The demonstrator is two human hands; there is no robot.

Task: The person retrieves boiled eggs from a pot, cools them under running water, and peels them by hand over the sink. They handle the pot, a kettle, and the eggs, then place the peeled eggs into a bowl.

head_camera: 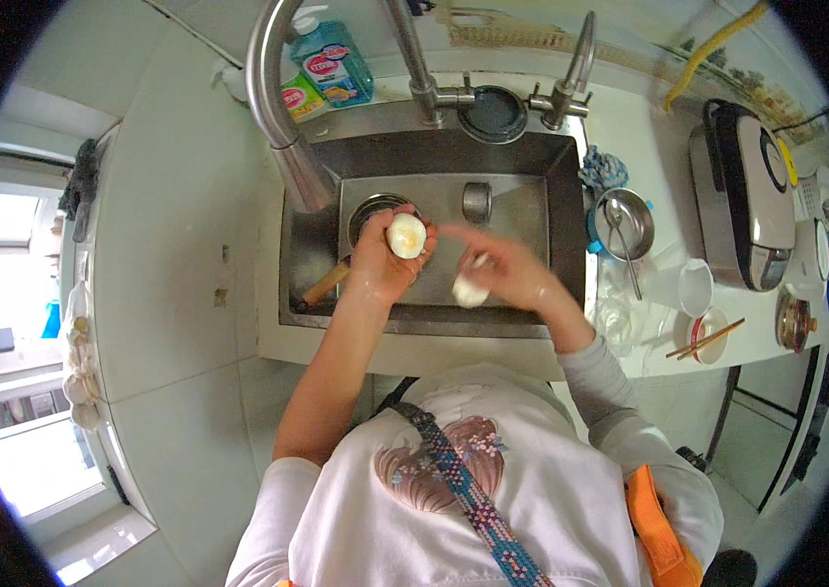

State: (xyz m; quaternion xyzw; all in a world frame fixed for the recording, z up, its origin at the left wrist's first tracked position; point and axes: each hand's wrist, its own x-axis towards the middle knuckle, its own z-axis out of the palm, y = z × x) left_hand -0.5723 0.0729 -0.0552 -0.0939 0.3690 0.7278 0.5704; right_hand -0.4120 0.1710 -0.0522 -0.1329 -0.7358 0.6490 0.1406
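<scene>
Above the stainless steel sink (414, 323), my left hand (385, 260) holds a rounded white piece (407, 235) with a yellowish patch, which looks like a peeled egg or a mushroom cap. To its right my right hand (506, 271) is blurred, with its index finger pointing toward the left hand. A second white rounded piece (470, 291) is held under its curled fingers. Behind the left hand, a round metal-rimmed item (377, 202) lies in the basin, partly hidden. A wooden handle (326, 285) slants beside it, and a small metal cup (476, 202) lies farther right.
A large pull-down faucet (289, 147) arches over the sink's left side. Behind the basin are blue detergent bottle (333, 66) and black round lid (493, 114). On the right counter stand a metal bowl (634, 213) with a spoon, clear containers, a bowl with chopsticks (708, 339) and a rice cooker (752, 198).
</scene>
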